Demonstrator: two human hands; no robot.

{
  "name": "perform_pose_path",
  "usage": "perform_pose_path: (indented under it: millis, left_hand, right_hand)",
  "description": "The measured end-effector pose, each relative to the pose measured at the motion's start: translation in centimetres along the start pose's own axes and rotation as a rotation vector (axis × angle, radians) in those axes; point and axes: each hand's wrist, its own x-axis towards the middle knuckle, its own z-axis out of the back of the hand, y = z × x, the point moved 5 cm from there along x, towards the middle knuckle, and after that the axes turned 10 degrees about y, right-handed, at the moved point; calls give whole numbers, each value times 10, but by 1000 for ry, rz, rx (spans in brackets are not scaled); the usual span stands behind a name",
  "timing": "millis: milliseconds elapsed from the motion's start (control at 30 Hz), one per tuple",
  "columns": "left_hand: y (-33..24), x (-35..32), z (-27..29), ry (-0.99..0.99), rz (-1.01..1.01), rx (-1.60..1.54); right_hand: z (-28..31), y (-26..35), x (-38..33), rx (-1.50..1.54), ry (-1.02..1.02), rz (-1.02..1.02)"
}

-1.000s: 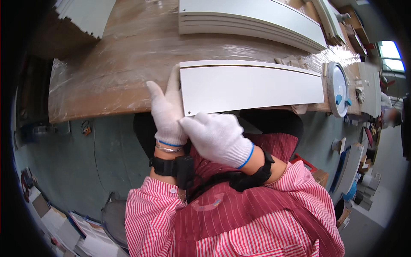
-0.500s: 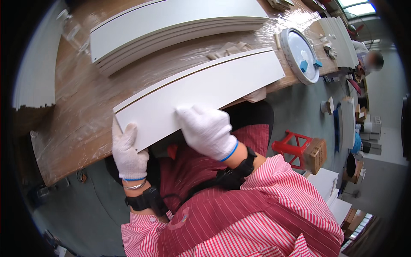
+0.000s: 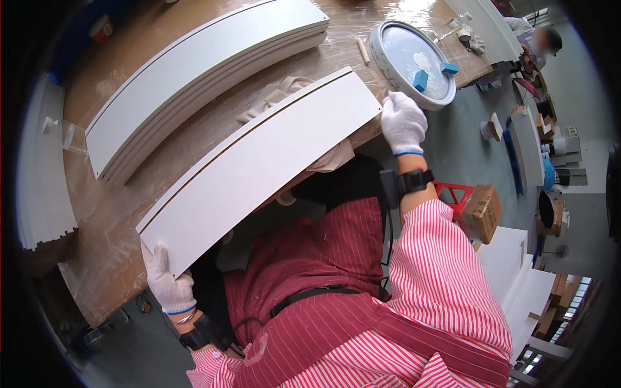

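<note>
Your right hand (image 3: 403, 123) has swept along the white board (image 3: 259, 168) to its far corner, fingers curled, hold unclear; your left hand (image 3: 169, 282) clamps the near end, thumb on top! Just past your right, a round lid (image 3: 400, 46).

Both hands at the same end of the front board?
No, the left hand is at the board's left end, while the right hand is by its right end.

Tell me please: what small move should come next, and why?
Perhaps the right hand should steady the right end of the white board: it is beside that end, contact unclear, while the left hand, thumb on top, holds the opposite end.
</note>
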Motion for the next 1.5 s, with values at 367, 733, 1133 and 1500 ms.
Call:
perform_pose_path:
  millis: [367, 733, 1133, 1500]
  left_hand:
    - [0, -4, 4, -40, -16, 72]
    - [0, -3, 21, -14, 0, 71]
    - [1, -5, 12, -113, -18, 117]
    - [0, -5, -2, -33, 41, 9]
  right_hand:
    - [-10, -11, 23, 65, -51, 65]
    - [-16, 43, 69, 164, 77, 154]
    - [4, 231, -125, 637, 309, 899]
    - [11, 49, -19, 263, -46, 149]
